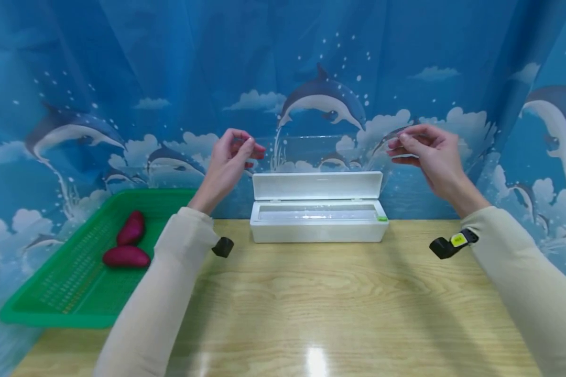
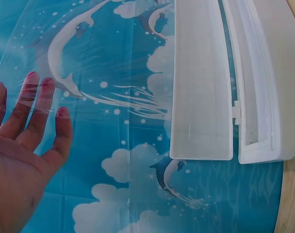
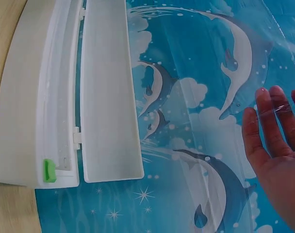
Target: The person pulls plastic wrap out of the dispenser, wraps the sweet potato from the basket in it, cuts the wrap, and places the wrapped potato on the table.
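Note:
A clear sheet of cling film stretches between both raised hands, its upper edge a faint line in the head view. My left hand pinches the film's left end between thumb and fingers. On the other side, the right hand pinches the right end the same way. Film lies over the left fingers in the left wrist view, and creases cross the fingertips in the right one. Below and between the hands stands a white cling film dispenser box, its lid raised, a green slider at its right end.
At the left, a green plastic basket holds two purple sweet potatoes. The wood-grain table runs below the arms. A blue dolphin-print curtain hangs right behind the box. Black wrist cameras stick out from the sleeves.

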The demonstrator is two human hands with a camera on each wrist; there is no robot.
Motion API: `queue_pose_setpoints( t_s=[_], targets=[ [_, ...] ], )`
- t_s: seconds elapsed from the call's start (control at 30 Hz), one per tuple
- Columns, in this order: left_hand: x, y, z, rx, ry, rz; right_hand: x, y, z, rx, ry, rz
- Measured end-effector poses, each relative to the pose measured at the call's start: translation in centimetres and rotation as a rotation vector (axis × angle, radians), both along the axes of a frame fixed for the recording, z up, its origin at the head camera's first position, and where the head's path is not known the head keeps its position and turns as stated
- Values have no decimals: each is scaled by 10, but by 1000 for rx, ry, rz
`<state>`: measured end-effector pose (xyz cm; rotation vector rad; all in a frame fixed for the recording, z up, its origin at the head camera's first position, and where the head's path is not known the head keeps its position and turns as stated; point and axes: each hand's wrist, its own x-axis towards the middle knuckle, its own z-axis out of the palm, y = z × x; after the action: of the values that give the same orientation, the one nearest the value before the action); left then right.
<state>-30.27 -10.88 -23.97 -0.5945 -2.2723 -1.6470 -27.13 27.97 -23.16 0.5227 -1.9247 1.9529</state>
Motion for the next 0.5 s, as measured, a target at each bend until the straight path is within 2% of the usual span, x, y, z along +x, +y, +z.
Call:
queue_pose_setpoints(
  t_s=[0.33,0.5],
  targets=[
    [34,-11,-15,23,15,-81,34,7,-18,-16,69,186],
    [53,-13,-26,3,-15,-91,52,10,-30,-23,72,241]
  ],
)
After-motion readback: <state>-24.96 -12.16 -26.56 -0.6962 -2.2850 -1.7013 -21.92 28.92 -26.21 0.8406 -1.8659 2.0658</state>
